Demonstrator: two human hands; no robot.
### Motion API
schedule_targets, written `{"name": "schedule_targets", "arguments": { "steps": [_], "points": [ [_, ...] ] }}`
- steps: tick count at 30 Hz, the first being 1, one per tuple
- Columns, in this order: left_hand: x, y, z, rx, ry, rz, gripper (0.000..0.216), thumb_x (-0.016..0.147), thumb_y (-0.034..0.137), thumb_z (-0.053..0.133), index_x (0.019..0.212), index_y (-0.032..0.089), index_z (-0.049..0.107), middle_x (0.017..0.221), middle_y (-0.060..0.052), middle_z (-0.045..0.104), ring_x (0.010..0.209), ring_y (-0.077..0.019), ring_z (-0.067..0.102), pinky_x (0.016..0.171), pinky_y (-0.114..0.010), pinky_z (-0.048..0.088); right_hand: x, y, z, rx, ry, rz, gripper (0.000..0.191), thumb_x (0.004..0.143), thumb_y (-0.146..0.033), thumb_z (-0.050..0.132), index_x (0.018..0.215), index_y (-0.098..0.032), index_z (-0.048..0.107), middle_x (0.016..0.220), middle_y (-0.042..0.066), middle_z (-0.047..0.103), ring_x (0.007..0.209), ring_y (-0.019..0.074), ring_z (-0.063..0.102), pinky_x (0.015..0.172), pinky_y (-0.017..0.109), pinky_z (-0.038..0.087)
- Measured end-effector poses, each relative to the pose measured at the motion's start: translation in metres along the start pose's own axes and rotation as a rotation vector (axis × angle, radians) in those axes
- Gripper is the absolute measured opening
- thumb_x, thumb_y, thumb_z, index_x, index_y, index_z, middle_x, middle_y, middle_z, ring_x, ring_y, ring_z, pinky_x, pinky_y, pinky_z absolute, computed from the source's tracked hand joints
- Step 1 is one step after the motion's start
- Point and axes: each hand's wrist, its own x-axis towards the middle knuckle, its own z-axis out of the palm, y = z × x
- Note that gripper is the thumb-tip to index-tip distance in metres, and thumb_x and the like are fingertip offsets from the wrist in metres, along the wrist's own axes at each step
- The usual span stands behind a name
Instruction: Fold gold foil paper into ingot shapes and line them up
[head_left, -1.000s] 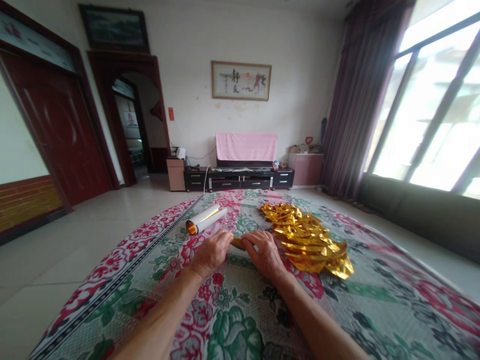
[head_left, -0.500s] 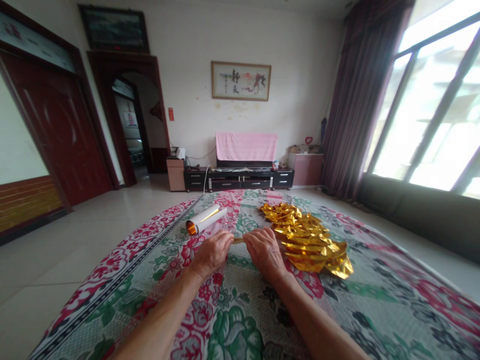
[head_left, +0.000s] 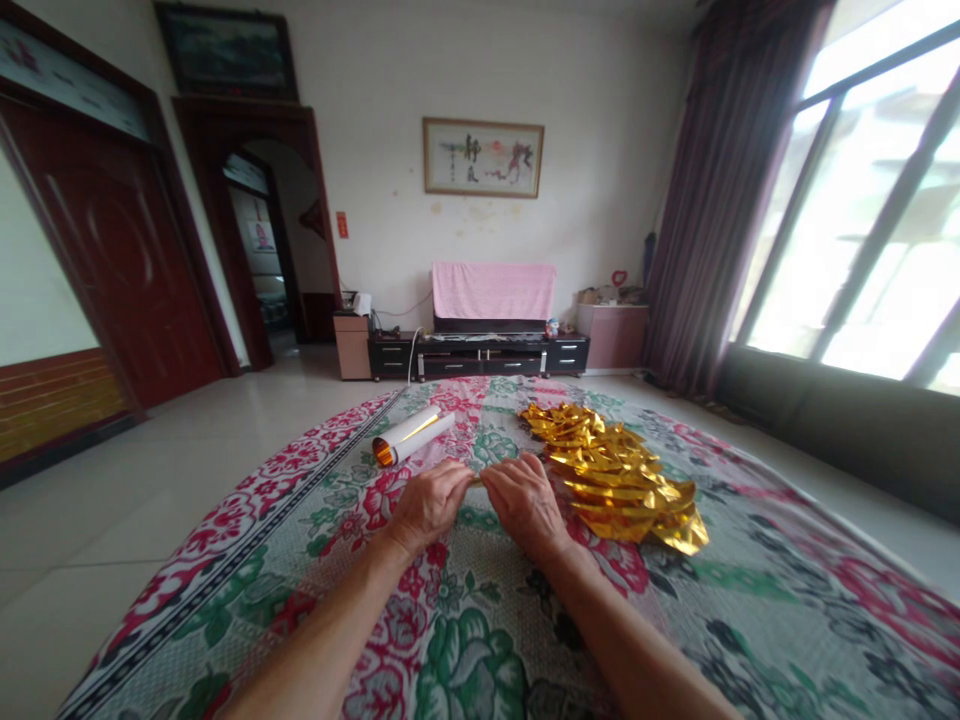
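My left hand and my right hand are almost touching above the flowered cloth, fingers closed. Between them they pinch a narrow piece of gold foil paper; only a short bit of it shows, and my fingers hide the rest. To the right of my right hand lies a heap of folded gold foil pieces, shaped with pointed ends and overlapping in a row. Beyond my left hand rests a loose roll of paper, white outside and shiny gold inside.
The flowered cloth covers a round surface in front of me. Farther off, a low black cabinet stands by the wall, with a pink towel draped above it. A curtain and a window are on the right.
My hands have come slightly closer together, so less of the gold foil paper shows between them. The roll and the heap have not moved.
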Motion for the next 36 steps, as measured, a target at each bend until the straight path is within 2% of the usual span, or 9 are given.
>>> {"name": "schedule_targets", "arguments": {
  "steps": [8, 14, 18, 23, 27, 36],
  "points": [
    [0.001, -0.001, 0.001, -0.077, 0.025, -0.044, 0.024, 0.087, 0.021, 0.042, 0.091, 0.018, 0.065, 0.092, -0.005, 0.068, 0.085, -0.0140, 0.062, 0.079, -0.027, 0.049, -0.003, 0.000, 0.006, 0.033, 0.001, 0.056, 0.022, 0.091, -0.022, 0.040, 0.094, -0.023, 0.062, 0.090, 0.003, 0.067, 0.084, 0.0141, 0.057, 0.095, 0.034, 0.024],
    [0.001, -0.001, -0.005, -0.175, 0.044, -0.255, 0.017, 0.082, 0.023, 0.052, 0.083, 0.019, 0.068, 0.074, -0.002, 0.069, 0.068, -0.0121, 0.062, 0.067, -0.022, 0.048, -0.003, 0.001, 0.006, 0.023, 0.005, 0.081, 0.024, 0.091, -0.023, 0.040, 0.085, -0.020, 0.062, 0.081, 0.004, 0.066, 0.077, 0.0130, 0.056, 0.081, 0.028, 0.032],
    [0.000, -0.001, -0.005, -0.261, 0.021, -0.340, 0.018, 0.081, 0.025, 0.052, 0.082, 0.018, 0.069, 0.071, -0.001, 0.069, 0.066, -0.0120, 0.062, 0.065, -0.021, 0.047, -0.003, 0.002, 0.008, 0.021, 0.008, 0.081, 0.022, 0.091, -0.023, 0.041, 0.083, -0.019, 0.062, 0.079, 0.003, 0.065, 0.076, 0.0126, 0.055, 0.077, 0.026, 0.032],
    [-0.002, -0.003, -0.001, -0.359, -0.026, -0.470, 0.022, 0.079, 0.030, 0.053, 0.085, 0.017, 0.070, 0.072, -0.002, 0.071, 0.065, -0.0139, 0.064, 0.063, -0.022, 0.048, -0.005, 0.002, 0.010, 0.013, 0.000, 0.093, 0.021, 0.090, -0.022, 0.043, 0.081, -0.019, 0.061, 0.076, 0.002, 0.063, 0.074, 0.0117, 0.054, 0.075, 0.025, 0.031],
    [-0.003, -0.004, -0.001, -0.417, -0.058, -0.493, 0.027, 0.079, 0.032, 0.051, 0.091, 0.017, 0.070, 0.080, -0.004, 0.072, 0.070, -0.0160, 0.066, 0.065, -0.023, 0.050, -0.005, 0.004, 0.012, 0.014, 0.008, 0.121, 0.022, 0.091, -0.022, 0.042, 0.081, -0.020, 0.061, 0.075, 0.001, 0.062, 0.074, 0.0117, 0.053, 0.074, 0.024, 0.030],
    [-0.005, -0.011, 0.001, -0.500, -0.133, -0.573, 0.038, 0.080, 0.037, 0.046, 0.105, 0.016, 0.065, 0.073, -0.005, 0.072, 0.071, -0.0192, 0.067, 0.064, -0.027, 0.052, -0.006, 0.004, 0.014, 0.011, 0.030, 0.174, 0.021, 0.090, -0.022, 0.043, 0.076, -0.020, 0.059, 0.072, 0.000, 0.060, 0.073, 0.0116, 0.051, 0.072, 0.024, 0.029]
  ]
}}
